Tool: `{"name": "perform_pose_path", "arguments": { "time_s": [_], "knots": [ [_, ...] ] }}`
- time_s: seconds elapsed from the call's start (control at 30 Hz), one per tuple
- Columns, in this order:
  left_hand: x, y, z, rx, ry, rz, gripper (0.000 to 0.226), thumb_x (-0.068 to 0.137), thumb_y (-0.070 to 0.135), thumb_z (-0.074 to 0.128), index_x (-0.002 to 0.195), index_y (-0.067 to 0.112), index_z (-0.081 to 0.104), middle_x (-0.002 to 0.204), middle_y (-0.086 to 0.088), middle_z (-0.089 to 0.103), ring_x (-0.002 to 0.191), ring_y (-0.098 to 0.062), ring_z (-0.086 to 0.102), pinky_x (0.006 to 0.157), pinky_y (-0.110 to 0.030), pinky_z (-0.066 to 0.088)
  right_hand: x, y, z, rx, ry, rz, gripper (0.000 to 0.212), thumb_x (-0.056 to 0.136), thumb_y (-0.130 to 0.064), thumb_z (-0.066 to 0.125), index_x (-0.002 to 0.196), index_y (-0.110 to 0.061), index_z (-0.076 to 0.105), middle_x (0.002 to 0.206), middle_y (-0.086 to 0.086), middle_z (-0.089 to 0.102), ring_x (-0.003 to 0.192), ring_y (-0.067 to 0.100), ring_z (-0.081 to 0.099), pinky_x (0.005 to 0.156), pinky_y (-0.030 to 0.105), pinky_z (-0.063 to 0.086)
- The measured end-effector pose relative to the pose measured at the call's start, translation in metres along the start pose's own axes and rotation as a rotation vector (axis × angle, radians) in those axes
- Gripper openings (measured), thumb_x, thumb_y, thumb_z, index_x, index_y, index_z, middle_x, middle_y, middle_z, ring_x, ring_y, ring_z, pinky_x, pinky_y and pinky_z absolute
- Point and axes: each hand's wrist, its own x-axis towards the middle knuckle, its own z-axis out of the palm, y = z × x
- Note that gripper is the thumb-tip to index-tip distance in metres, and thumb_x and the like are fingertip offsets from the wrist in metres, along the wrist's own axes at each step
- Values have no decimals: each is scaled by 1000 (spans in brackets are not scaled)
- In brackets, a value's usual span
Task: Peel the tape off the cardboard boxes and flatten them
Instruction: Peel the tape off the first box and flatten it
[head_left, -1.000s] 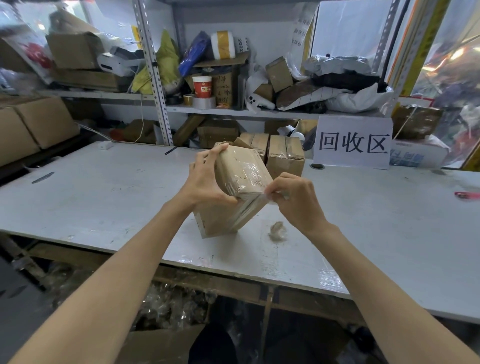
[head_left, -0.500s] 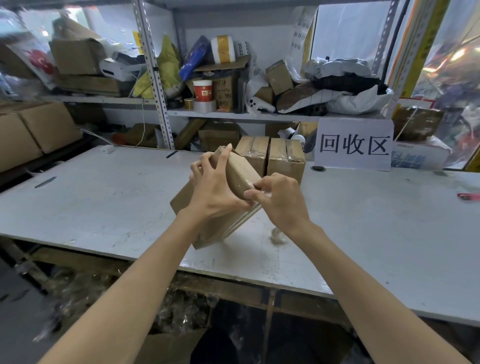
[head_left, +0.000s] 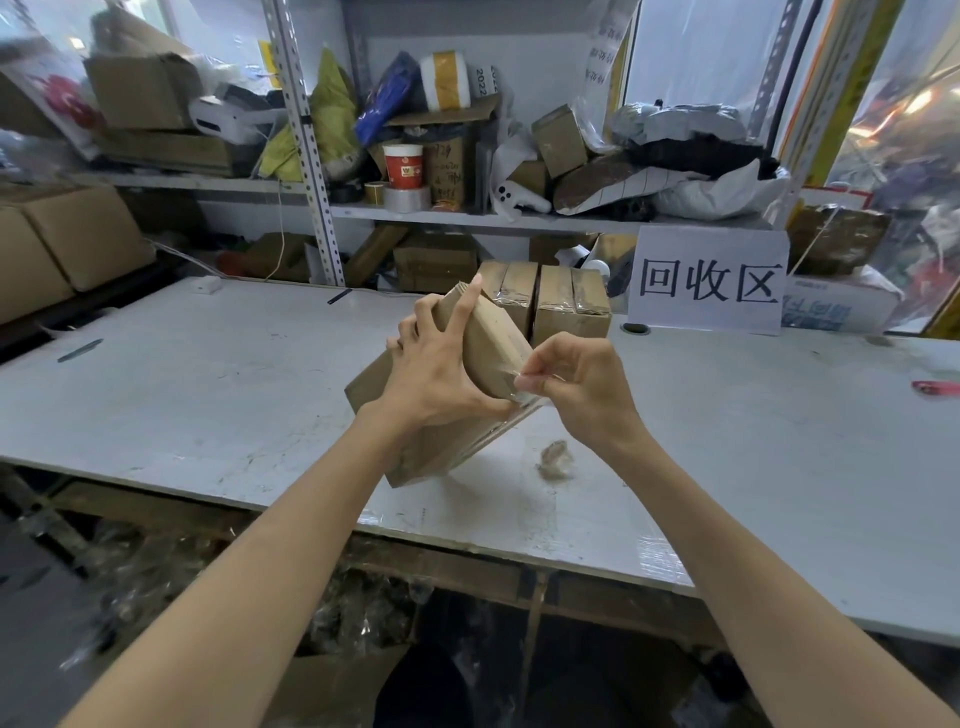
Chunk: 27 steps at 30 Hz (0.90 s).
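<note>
Over the table (head_left: 208, 395), left hand (head_left: 431, 379) gripping tilted box (head_left: 493, 340) (far side hidden), right hand (head_left: 582, 387) pinching clear tape (head_left: 521, 398), barely visible.

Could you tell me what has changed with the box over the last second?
The left hand turned the cardboard box, swinging its broad taped face away from the camera. The right hand kept pinching the clear tape at its edge. The two boxes behind and the tape wad stayed put.

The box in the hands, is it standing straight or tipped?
Tipped. The box slants, one corner low toward the table; the left hand grips it, the right hand pinches its tape.
</note>
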Motion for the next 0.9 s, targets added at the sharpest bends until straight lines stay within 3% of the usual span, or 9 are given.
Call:
{"name": "perform_pose_path", "arguments": {
  "time_s": [0.17,0.37,0.47,0.57,0.67,0.73,0.8,0.9],
  "knots": [
    [1,-6,-3,-89,44,-31,125,39,84,63,147,47,12,136,-5,20,123,-34,32,109,-56,31,-3,6,-13,45,-109,-98,17,67,5,81,71,-7,69,73,3,66,74,23,64,70,45,57],
    [5,-23,-4,-289,55,-87,116,43,69,79,141,45,23,132,-2,23,123,-30,35,109,-54,38,-3,14,-28,-2,-61,-126,16,64,9,80,67,-3,70,70,4,70,65,4,65,62,17,51],
    [4,-25,-3,-291,58,-30,115,41,70,80,139,47,23,131,3,22,123,-27,34,109,-51,39,-2,16,-32,-48,-103,-115,13,71,0,80,77,-3,69,76,2,70,70,2,66,65,13,52],
    [3,-16,0,-304,99,19,113,41,69,81,136,46,24,133,3,21,124,-27,34,108,-52,40,-3,15,-26,-110,246,-155,6,82,-5,66,86,-5,70,82,3,69,74,12,67,65,23,57],
    [0,-16,2,-258,139,85,112,43,60,86,136,39,27,135,-1,22,122,-27,34,106,-52,41,-1,18,-25,-144,507,-114,17,92,-17,53,95,-9,67,81,6,69,68,17,68,58,29,55],
    [-4,-15,2,-235,136,138,112,44,55,88,137,35,28,136,-3,22,122,-26,32,106,-51,40,9,24,-27,-164,435,69,24,94,-31,55,93,-11,68,82,6,70,72,16,67,65,33,56],
    [-8,-10,3,-228,114,203,113,44,56,86,138,33,28,137,-3,20,124,-26,30,105,-49,40,18,30,-26,-157,234,240,30,87,-41,65,90,-11,70,83,3,71,73,10,64,65,26,53],
    [-12,-7,2,-199,115,274,112,45,59,83,137,32,26,138,-3,21,125,-22,29,101,-41,40,18,40,-15,-104,30,335,35,74,-37,80,89,-6,73,80,5,72,72,14,68,60,26,58]
  ]
}}
